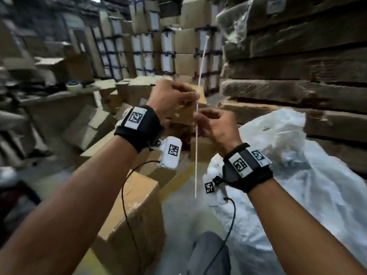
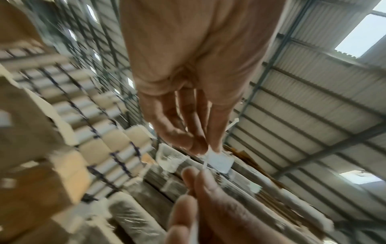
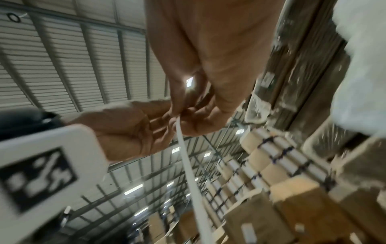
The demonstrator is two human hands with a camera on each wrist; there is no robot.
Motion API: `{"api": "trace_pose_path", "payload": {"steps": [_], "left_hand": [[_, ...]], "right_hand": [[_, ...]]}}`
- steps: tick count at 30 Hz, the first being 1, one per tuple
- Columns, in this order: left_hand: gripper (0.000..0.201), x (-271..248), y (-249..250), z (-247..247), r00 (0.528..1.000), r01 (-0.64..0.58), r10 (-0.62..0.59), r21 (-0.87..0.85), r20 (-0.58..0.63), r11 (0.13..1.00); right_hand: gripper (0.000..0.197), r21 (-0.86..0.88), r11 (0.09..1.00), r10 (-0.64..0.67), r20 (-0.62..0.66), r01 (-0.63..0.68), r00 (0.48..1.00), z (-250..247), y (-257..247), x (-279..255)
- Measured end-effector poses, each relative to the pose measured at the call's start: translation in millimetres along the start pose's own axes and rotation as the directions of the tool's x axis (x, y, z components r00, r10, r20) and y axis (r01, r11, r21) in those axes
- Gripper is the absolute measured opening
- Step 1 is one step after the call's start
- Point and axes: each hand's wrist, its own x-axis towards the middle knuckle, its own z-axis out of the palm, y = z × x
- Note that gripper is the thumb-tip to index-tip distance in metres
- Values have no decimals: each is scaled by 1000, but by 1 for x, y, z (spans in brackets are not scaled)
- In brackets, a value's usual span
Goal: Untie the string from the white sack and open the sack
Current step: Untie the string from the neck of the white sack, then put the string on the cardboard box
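Observation:
The white string (image 1: 196,155) is a thin flat strip, free of the sack and held upright in the air. My left hand (image 1: 195,96) pinches it near its middle, and my right hand (image 1: 198,118) pinches it just below. Its upper end rises in front of the stacked boxes while its lower end hangs loose. The white sack (image 1: 297,185) lies low on the right, with crumpled plastic at its top. In the left wrist view my left hand (image 2: 205,150) pinches the string (image 2: 204,165). In the right wrist view my right hand (image 3: 179,115) pinches the string (image 3: 192,181).
Brown cardboard boxes (image 1: 129,225) stand on the floor at the lower left and centre. Stacks of strapped cartons (image 1: 151,52) fill the back. Wrapped flat bundles (image 1: 297,62) are piled on the right behind the sack. Bare concrete floor (image 1: 178,225) shows between box and sack.

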Motion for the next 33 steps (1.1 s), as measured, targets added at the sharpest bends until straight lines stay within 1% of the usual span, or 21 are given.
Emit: {"api": "trace_pose_path", "payload": {"steps": [1, 4, 5, 8, 11, 13, 14, 16, 18, 19, 20, 22, 24, 27, 28, 30, 33], "left_hand": [[17, -7, -16, -19, 999, 45, -45, 31, -10, 999], [16, -28, -70, -68, 980, 197, -197, 15, -28, 980], [16, -37, -88, -81, 967, 251, -250, 5, -44, 968], [3, -61, -145, -115, 913, 393, -401, -91, -80, 915], [4, -77, -203, -137, 836, 528, -539, -119, -100, 841], [9, -85, -239, -143, 783, 595, -608, -126, -131, 794], [9, -88, -255, -144, 755, 626, -640, -135, -141, 768], [2, -93, -287, -143, 693, 688, -706, -161, -142, 708], [5, -96, -317, -140, 628, 739, -762, -186, -158, 647], [4, -96, -329, -137, 602, 759, -780, -183, -170, 625], [6, -96, -341, -135, 587, 770, -788, -174, -185, 614], [13, -93, -359, -131, 577, 778, -784, -139, -228, 613], [10, -91, -373, -131, 577, 784, -769, -79, -275, 616], [11, -91, -384, -136, 595, 787, -747, 26, -297, 616], [13, -91, -386, -138, 610, 779, -731, 67, -306, 623], [14, -91, -388, -144, 636, 763, -702, 127, -321, 634], [12, -89, -386, -149, 648, 755, -683, 163, -337, 635]], "right_hand": [[6, -3, 999, 42, 19, -42, 999, 19, 12, 3], [10, 12, 984, 177, 87, -179, 980, 74, 52, 7], [11, -11, 978, 209, 107, -209, 972, 90, 69, 7], [14, -64, 953, 302, 144, -296, 942, 130, 119, 0], [14, -65, 894, 446, 196, -443, 873, 157, 174, -12], [13, -134, 848, 530, 225, -512, 818, 167, 212, -21], [14, -174, 831, 555, 219, -528, 802, 172, 232, -23], [18, -233, 806, 585, 169, -544, 793, 179, 267, -25], [21, -276, 779, 607, 112, -562, 787, 186, 294, -22], [22, -290, 767, 618, 95, -572, 781, 189, 305, -20], [22, -304, 758, 625, 88, -577, 775, 192, 316, -17], [24, -350, 732, 642, 67, -584, 764, 196, 335, -11], [23, -376, 709, 650, 22, -596, 759, 199, 350, -6], [14, -408, 675, 656, -48, -615, 753, 203, 368, 3], [11, -420, 670, 652, -62, -612, 756, 205, 373, 7], [11, -462, 670, 616, -91, -581, 783, 208, 382, 13], [10, -545, 650, 579, -96, -530, 809, 207, 391, 21]]}}
